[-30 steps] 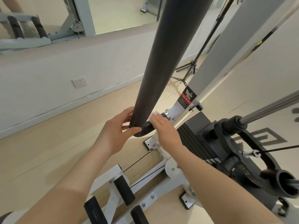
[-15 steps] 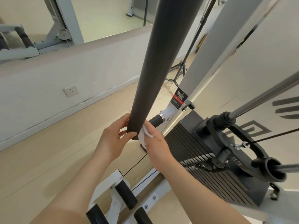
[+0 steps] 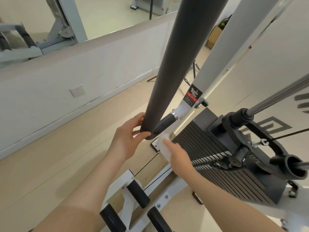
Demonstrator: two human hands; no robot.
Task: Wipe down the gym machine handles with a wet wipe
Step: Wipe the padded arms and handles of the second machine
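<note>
A long dark grey padded bar handle (image 3: 175, 64) hangs down through the middle of the view. My left hand (image 3: 128, 139) grips its lower end, thumb in front and fingers behind. My right hand (image 3: 179, 159) holds a white wet wipe (image 3: 164, 145) just below and to the right of that end, apart from the bar. Behind the bar's end a short black grip with a chrome collar (image 3: 164, 123) sticks out from the white frame.
A black weight stack (image 3: 225, 166) stands to the right, with a black cable bracket (image 3: 260, 143) and a chrome rod (image 3: 280, 97) above it. Black foot rollers (image 3: 138, 193) on a white frame lie below my arms. A low white wall with a socket (image 3: 77, 90) runs along the left.
My right hand with the wipe has come off the bar's lower end and dropped down to the right. My left hand keeps its grip on the bar.
</note>
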